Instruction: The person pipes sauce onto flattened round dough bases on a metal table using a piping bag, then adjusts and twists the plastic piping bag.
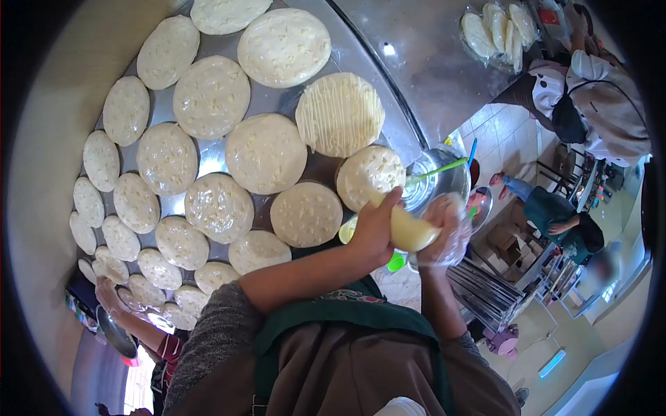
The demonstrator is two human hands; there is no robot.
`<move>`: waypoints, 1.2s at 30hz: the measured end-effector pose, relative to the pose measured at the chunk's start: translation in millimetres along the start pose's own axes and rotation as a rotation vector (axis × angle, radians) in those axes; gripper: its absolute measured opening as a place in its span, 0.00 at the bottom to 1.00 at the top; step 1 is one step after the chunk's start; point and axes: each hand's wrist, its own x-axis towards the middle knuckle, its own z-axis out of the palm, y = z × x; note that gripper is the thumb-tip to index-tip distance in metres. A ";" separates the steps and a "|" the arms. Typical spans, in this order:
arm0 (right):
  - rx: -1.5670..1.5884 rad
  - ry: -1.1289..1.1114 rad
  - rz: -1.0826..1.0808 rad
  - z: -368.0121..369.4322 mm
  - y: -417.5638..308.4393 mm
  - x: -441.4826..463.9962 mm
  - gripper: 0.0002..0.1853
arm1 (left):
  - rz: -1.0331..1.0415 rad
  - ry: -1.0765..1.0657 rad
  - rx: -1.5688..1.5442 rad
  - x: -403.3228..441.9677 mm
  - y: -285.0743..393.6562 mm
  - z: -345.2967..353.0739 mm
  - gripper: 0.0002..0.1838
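A piping bag (411, 230) filled with pale cream is between my hands, its narrow end over a dimpled dough round (368, 170). My left hand (377, 232) is closed around the bag near its narrow end. On the other side, my right hand (446, 232), in a clear plastic glove, grips the bag's full end. Just beyond lies a dough round striped with thin cream lines (340, 114). Many other flat, glossy, dimpled rounds, such as this dough round (266, 152), cover the metal table (325, 50).
Beside my right hand stands a metal bowl (423, 197) with a green-handled utensil (444, 168). Bagged breads (496, 31) lie at the upper right. Another person's gloved hand (107, 295) is among rounds at the lower left, near a pan (114, 336). Other people are at the right.
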 end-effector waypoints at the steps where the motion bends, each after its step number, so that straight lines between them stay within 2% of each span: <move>1: -0.039 -0.037 0.041 1.2 -1.9 -15.6 0.16 | -0.030 0.020 -0.015 -11.0 -2.2 -12.7 0.11; 3: 0.067 -0.039 0.182 7.3 -3.7 -33.9 0.15 | -0.062 0.065 -0.046 -20.0 -9.4 -26.6 0.11; 5: -0.006 -0.098 0.127 7.9 -0.4 -28.9 0.15 | -0.056 0.095 -0.071 -13.7 -6.5 -24.7 0.10; 9: -0.018 -0.149 0.061 19.1 2.4 -6.8 0.14 | 0.053 -0.057 -0.069 6.3 1.3 -23.8 0.12; 13: 0.084 -0.209 0.088 8.9 23.0 -21.9 0.15 | 0.047 0.098 -0.070 -3.2 -11.7 -39.0 0.13; 14: 0.032 -0.227 0.081 5.8 25.4 -25.3 0.15 | 0.063 0.094 -0.076 -2.0 -12.2 -39.7 0.13; 16: -0.286 -0.228 -0.067 5.6 21.4 -22.4 0.15 | 0.086 0.093 -0.086 -2.1 -14.9 -42.4 0.14; 18: -0.272 -0.212 0.056 12.9 11.6 -8.7 0.16 | 0.033 -0.077 -0.079 14.8 0.2 -36.2 0.14; 19: -0.495 -0.209 -0.164 11.7 10.2 -9.2 0.16 | 0.010 -0.164 -0.078 21.0 7.4 -32.5 0.15; 20: -0.712 -0.200 -0.385 9.9 8.8 -10.3 0.16 | 0.085 -0.270 0.004 20.0 2.5 -42.0 0.15; 22: -0.542 -0.256 -0.142 -10.1 32.1 -21.8 0.12 | 0.050 -0.074 -0.051 4.0 -17.5 -49.9 0.15; 24: -0.244 -0.257 -0.067 -11.2 33.1 -31.5 0.12 | 0.022 0.089 -0.072 -12.9 -20.7 -42.2 0.14; 25: -0.100 -0.255 -0.023 -12.0 32.9 -35.2 0.11 | 0.022 0.042 -0.060 -8.3 -19.5 -44.3 0.14; 26: -0.654 -0.208 -0.421 -10.6 32.8 -26.2 0.10 | 0.019 -0.002 -0.050 0.4 -17.0 -46.6 0.14; 27: -0.977 -0.216 -0.744 -9.4 28.3 -14.9 0.11 | 0.015 -0.048 -0.040 10.4 -14.1 -47.9 0.15; 29: -0.292 -0.183 -0.032 12.8 6.9 -2.2 0.10 | 0.020 -0.112 -0.070 17.6 -0.4 -30.3 0.15; 31: -0.600 -0.149 -0.297 11.7 0.2 -6.5 0.11 | 0.007 -0.131 -0.087 19.9 2.6 -25.6 0.15; 33: -0.616 -0.155 -0.301 2.6 3.4 -18.9 0.12 | 0.040 -0.063 -0.018 2.9 -14.8 -41.8 0.14; 35: -0.340 -0.201 -0.052 -16.4 24.6 -35.6 0.13 | 0.014 0.031 0.043 -13.2 -26.1 -50.2 0.12; 36: -0.126 -0.177 0.037 -17.9 29.0 -38.9 0.08 | 0.017 0.039 0.016 -8.2 -30.7 -52.8 0.13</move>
